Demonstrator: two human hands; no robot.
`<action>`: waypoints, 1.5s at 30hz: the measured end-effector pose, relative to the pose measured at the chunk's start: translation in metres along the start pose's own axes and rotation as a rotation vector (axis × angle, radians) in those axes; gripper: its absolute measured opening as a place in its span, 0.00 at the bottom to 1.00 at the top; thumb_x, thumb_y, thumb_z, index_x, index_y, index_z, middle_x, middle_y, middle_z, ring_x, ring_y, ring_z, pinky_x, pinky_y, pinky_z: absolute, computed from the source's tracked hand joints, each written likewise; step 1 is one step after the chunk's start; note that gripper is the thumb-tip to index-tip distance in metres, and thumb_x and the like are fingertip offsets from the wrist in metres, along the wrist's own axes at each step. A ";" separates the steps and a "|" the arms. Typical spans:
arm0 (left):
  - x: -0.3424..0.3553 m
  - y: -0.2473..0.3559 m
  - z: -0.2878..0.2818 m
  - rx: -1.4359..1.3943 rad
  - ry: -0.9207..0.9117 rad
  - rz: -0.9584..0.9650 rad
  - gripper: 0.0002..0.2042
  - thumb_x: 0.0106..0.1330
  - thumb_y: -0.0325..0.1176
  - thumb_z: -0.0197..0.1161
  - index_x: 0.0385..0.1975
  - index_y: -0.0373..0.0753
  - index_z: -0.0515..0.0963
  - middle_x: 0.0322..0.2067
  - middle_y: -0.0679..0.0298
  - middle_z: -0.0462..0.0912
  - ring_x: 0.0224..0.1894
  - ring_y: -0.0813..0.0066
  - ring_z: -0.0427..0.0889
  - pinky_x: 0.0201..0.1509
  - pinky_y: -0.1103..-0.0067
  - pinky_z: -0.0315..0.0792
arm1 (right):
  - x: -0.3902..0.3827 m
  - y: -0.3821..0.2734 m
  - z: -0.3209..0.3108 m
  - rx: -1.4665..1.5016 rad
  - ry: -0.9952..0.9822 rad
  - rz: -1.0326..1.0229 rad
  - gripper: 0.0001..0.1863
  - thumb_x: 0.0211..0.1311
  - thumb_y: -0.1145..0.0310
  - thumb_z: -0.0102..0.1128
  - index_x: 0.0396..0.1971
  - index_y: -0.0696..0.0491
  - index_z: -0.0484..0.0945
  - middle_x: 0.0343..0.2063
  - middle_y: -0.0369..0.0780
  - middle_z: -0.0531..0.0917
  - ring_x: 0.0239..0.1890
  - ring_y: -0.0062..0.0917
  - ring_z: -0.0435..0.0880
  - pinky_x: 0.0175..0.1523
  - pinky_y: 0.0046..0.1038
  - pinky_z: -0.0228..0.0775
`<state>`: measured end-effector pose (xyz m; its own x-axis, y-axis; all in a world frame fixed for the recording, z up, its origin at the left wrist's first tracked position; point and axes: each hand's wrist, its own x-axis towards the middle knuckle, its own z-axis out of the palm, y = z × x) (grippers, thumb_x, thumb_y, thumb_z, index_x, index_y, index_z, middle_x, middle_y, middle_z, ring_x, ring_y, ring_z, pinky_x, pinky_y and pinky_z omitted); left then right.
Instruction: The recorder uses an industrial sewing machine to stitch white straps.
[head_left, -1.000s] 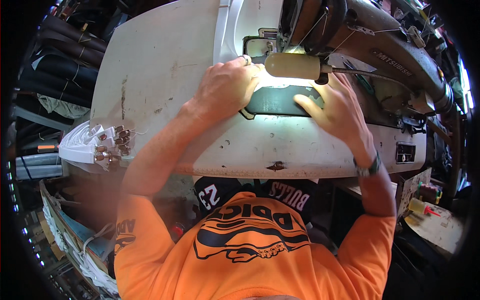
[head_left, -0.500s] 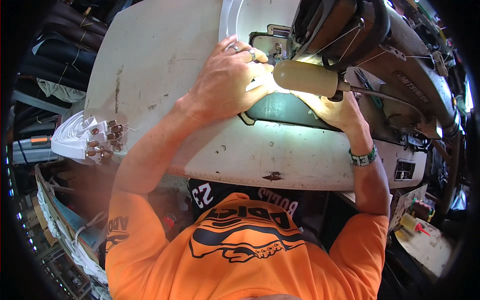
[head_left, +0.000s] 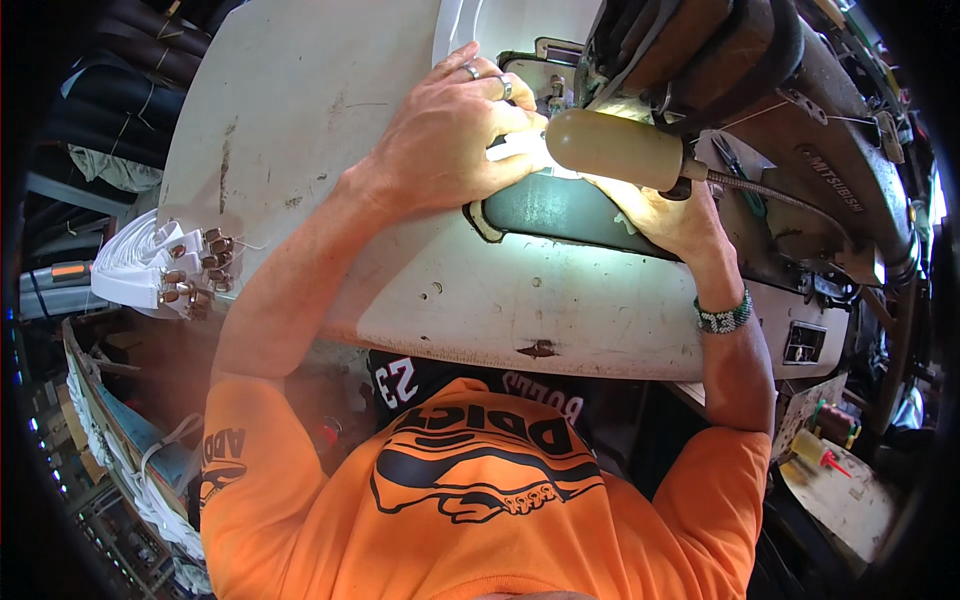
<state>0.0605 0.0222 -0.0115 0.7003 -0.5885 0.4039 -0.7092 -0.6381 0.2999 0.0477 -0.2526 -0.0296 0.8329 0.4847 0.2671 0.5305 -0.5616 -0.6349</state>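
Observation:
My left hand [head_left: 450, 130], with two rings, is bent over the bed of a sewing machine [head_left: 760, 90], its thumb and forefinger closed on a white strap [head_left: 450, 28]. The strap curves in from the far edge and passes under that hand. Across from it, my right hand [head_left: 672, 215] reaches in from the right, its thumb side at the lit white material. A cream-coloured lamp [head_left: 610, 150] covers most of its fingers and the needle area. Glare washes out the spot between both hands.
Bundled white straps with brown metal clips [head_left: 165, 270] lie at the table's left edge. The worn white tabletop [head_left: 420, 300] surrounds the dark green machine bed [head_left: 555, 210]. Dark rolls [head_left: 120, 110] stand far left. A bottle with a red tip [head_left: 822, 452] is at lower right.
The threads and lever on the machine head sit differently from before. Both hands keep nearly the same place by the lamp. The whole view has shifted slightly.

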 end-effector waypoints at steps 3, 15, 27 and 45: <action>0.001 -0.003 0.003 -0.005 0.008 -0.011 0.13 0.58 0.37 0.73 0.41 0.40 0.85 0.46 0.67 0.85 0.55 0.65 0.81 0.82 0.61 0.54 | -0.002 0.005 0.001 -0.060 0.003 -0.012 0.18 0.54 0.68 0.77 0.43 0.58 0.85 0.45 0.47 0.85 0.48 0.42 0.81 0.56 0.39 0.75; 0.001 -0.005 0.004 0.037 0.025 -0.002 0.10 0.59 0.36 0.71 0.38 0.40 0.86 0.46 0.68 0.85 0.56 0.68 0.80 0.82 0.59 0.53 | 0.001 0.015 0.002 -0.100 0.034 -0.028 0.16 0.50 0.70 0.78 0.38 0.59 0.86 0.44 0.47 0.86 0.48 0.42 0.80 0.57 0.38 0.75; 0.002 -0.013 0.009 0.055 0.060 -0.007 0.10 0.60 0.37 0.71 0.40 0.44 0.88 0.46 0.68 0.85 0.56 0.67 0.79 0.82 0.57 0.53 | -0.002 0.035 0.006 -0.149 0.083 0.013 0.22 0.48 0.69 0.80 0.43 0.59 0.83 0.44 0.47 0.82 0.49 0.41 0.81 0.56 0.38 0.76; -0.001 -0.013 0.012 0.049 0.105 0.035 0.11 0.62 0.37 0.67 0.42 0.43 0.88 0.44 0.66 0.83 0.55 0.63 0.80 0.80 0.56 0.55 | -0.084 -0.071 -0.224 0.000 0.003 -0.086 0.22 0.75 0.58 0.59 0.51 0.64 0.82 0.50 0.50 0.86 0.58 0.41 0.83 0.62 0.40 0.74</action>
<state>0.0698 0.0253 -0.0259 0.6608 -0.5578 0.5022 -0.7267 -0.6429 0.2422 -0.0243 -0.4034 0.1561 0.7847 0.5294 0.3225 0.5999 -0.5178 -0.6099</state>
